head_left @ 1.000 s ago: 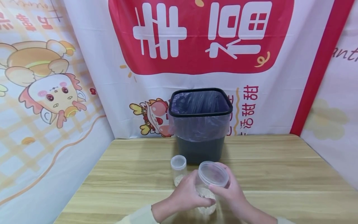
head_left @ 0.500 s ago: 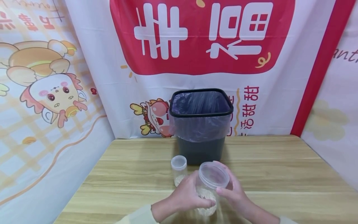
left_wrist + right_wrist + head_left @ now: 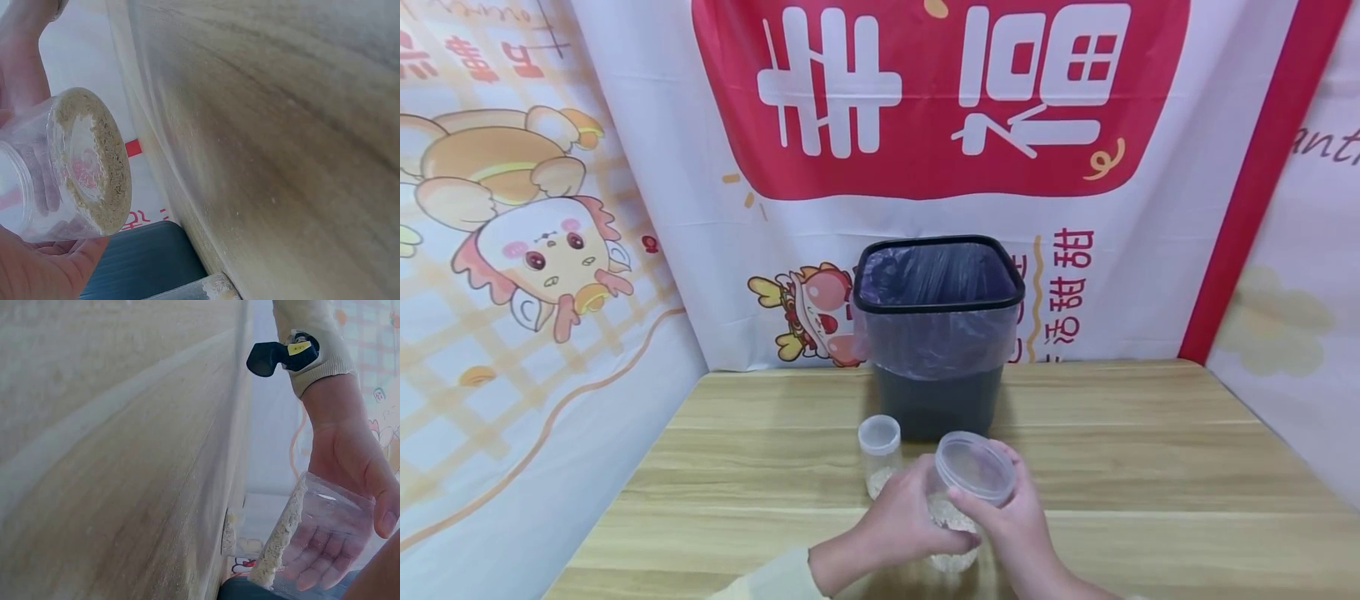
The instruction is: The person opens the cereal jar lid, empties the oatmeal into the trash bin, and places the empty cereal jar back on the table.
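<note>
In the head view, a clear plastic jar with a translucent screw lid is held between both hands. Pale beige flakes gather at its bottom; the left wrist view shows them around the base, raised off the table and tilted. My left hand grips the jar's body from the left, its palm visible through the clear wall in the right wrist view. My right hand grips the lid's rim, thumb on the near side and fingers on the far right.
A smaller lidded jar with similar flakes stands just beyond my left hand. Behind it is a dark bin with a black rim and a plastic liner. Printed cloth hangs behind the wooden table.
My right hand's thumb slid right along the lid's rim, then back left past its earlier place, the hand turning with it. The left hand keeps its hold on the jar.
</note>
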`<state>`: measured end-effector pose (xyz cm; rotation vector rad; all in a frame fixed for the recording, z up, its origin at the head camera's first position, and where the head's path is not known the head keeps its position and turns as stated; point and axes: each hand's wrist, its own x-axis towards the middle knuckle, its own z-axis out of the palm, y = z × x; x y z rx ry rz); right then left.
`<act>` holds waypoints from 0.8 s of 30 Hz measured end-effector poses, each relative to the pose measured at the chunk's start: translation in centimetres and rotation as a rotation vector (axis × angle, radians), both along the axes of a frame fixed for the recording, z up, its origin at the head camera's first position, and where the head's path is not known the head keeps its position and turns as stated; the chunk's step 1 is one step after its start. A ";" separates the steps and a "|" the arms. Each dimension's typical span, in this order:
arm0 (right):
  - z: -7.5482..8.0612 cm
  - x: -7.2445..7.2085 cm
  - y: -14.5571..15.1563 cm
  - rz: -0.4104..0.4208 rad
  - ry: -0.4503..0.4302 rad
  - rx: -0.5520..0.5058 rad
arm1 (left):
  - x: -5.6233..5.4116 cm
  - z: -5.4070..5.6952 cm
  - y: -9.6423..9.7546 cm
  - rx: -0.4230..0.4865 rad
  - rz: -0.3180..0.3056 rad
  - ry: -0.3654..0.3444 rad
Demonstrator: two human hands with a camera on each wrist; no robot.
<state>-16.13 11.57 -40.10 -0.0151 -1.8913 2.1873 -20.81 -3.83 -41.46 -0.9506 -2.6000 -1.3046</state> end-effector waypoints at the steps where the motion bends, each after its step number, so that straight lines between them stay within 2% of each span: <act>1: 0.0 -0.1 0.1 -0.004 -0.001 0.013 | 0.0 0.0 0.0 -0.003 0.000 0.004; 4: -0.2 -0.2 0.5 0.019 0.022 0.046 | 0.0 -0.1 0.0 -0.006 -0.004 0.009; 7: -0.4 -0.6 1.4 0.096 0.073 0.067 | 0.0 -0.1 0.0 0.006 -0.023 0.001; 10: -0.7 -1.3 2.9 0.263 0.177 0.058 | -0.1 0.0 -0.1 0.015 -0.048 -0.009; 14: -1.3 -2.7 4.8 0.568 0.338 -0.012 | -0.2 0.2 -0.3 0.008 -0.083 -0.016; 17: -1.7 -3.4 5.4 0.712 0.391 -0.067 | -0.2 0.3 -0.4 -0.001 -0.099 -0.016; 18: -1.8 -3.5 5.5 0.731 0.395 -0.082 | -0.1 0.3 -0.4 -0.004 -0.097 -0.014; 20: -2.0 -3.5 5.3 0.711 0.397 -0.087 | -0.1 0.2 -0.4 -0.004 -0.086 -0.007; 22: -2.1 -3.2 4.9 0.637 0.388 -0.075 | -0.1 0.2 -0.3 0.001 -0.067 -0.001; 24: -1.9 -2.6 4.4 0.516 0.353 -0.047 | -0.1 0.2 -0.2 0.014 -0.047 0.005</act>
